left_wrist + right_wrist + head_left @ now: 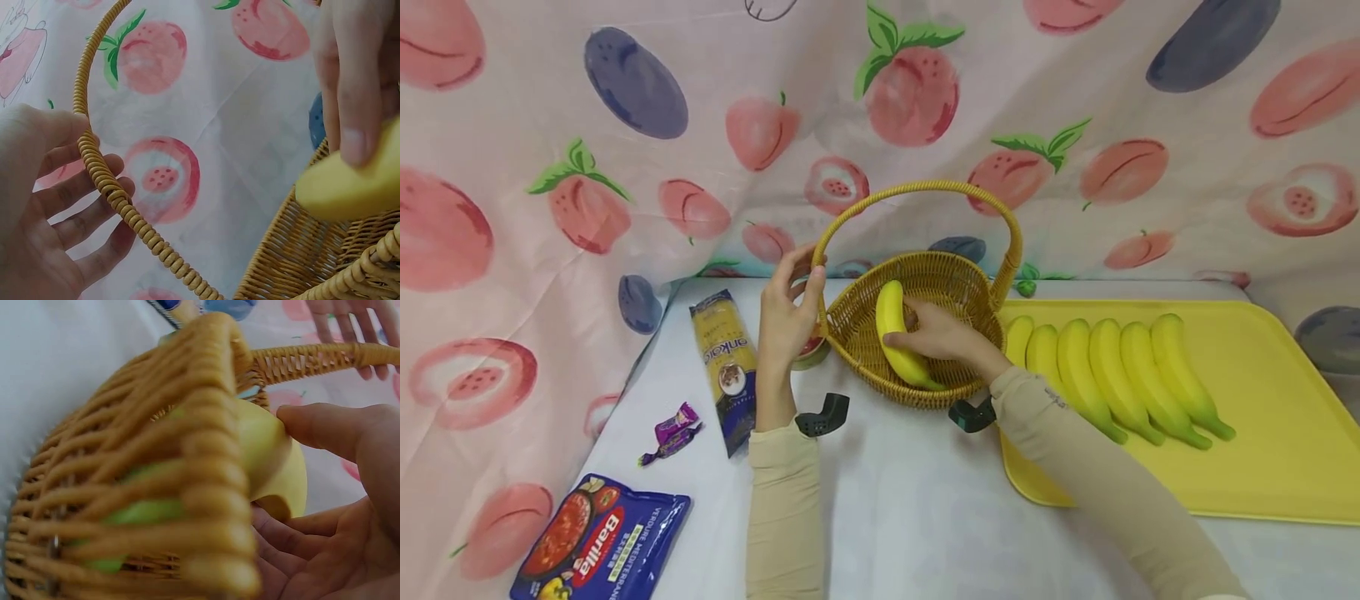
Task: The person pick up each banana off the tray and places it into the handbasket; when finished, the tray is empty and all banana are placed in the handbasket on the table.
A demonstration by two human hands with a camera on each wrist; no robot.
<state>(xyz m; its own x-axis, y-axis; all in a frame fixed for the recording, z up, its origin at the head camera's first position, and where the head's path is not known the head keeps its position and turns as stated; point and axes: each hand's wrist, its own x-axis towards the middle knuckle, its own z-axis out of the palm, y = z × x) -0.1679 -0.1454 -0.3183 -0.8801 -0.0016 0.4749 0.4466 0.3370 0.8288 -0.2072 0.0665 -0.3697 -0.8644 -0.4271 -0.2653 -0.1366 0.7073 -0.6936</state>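
A yellow wicker basket (943, 279) with a tall arched handle (917, 187) stands on the white table. My left hand (787, 312) holds the left side of the handle, thumb in front and fingers behind it, as the left wrist view shows. Between the thumb and fingers of my right hand (946, 335) is a yellow banana (891, 310), gripped near its middle inside the basket. Its green end points down toward the near rim. In the right wrist view, the wicker wall (187, 469) partly hides the banana (259, 440).
Right of the basket lies a yellow tray (1285, 417) with several bananas (1112, 367) in a row. On the left are a pasta packet (722, 350), purple-wrapped candies (676, 429) and a blue Barilla pouch (602, 542). A small round tin (811, 357) sits beside the basket. Fruit-print cloth hangs behind.
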